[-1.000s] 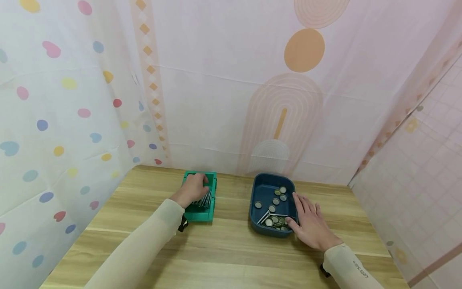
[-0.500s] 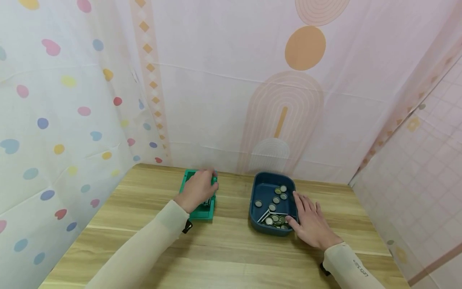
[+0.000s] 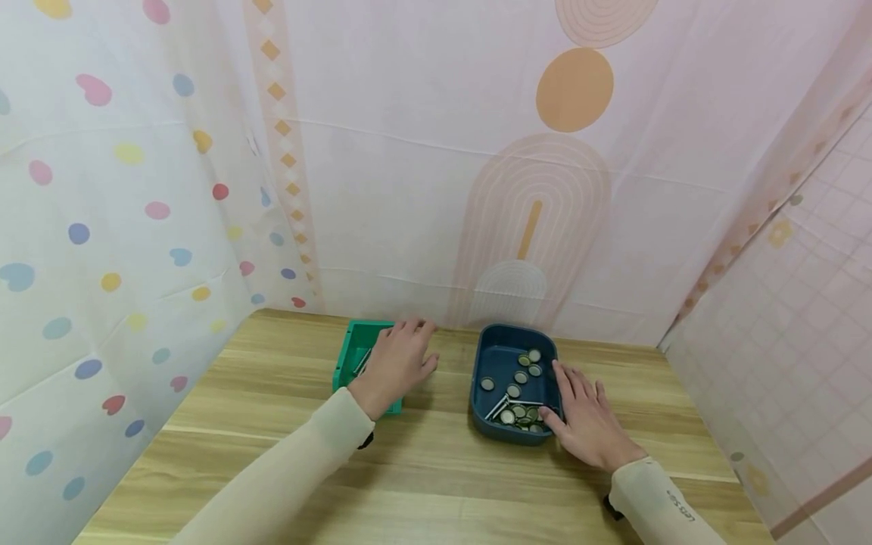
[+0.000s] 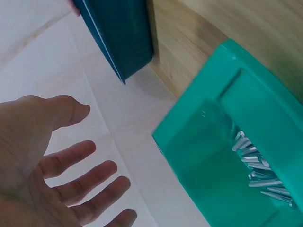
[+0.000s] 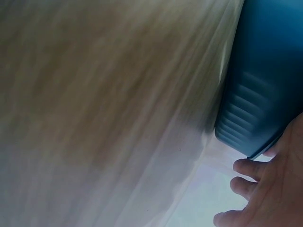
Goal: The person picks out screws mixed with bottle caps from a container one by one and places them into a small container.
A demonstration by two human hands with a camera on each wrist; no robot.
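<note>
My left hand [image 3: 395, 363] hovers over the right side of a green plastic box [image 4: 189, 151], fingers spread, holding nothing. Several silver screws or nails [image 4: 260, 170] lie in that box, partly hidden by the hand in the head view. My right hand [image 3: 586, 424] rests at the right rim of a blue bin [image 3: 485, 356], fingers extended and thumb over the edge. Inside the bin lie several round metal bottle caps [image 3: 521, 378] and a few long silver screws or nails [image 3: 496, 409], mostly near its front end.
Both containers stand on a wood-grain table [image 3: 422, 469], close to its back edge. A patterned cloth [image 3: 381, 189] hangs right behind them, with more cloth at both sides. A strip of tabletop separates the green box from the blue bin.
My left hand has come up out of the green box and moved right, its fingers opening out. My right hand and the blue bin have stayed in place.
</note>
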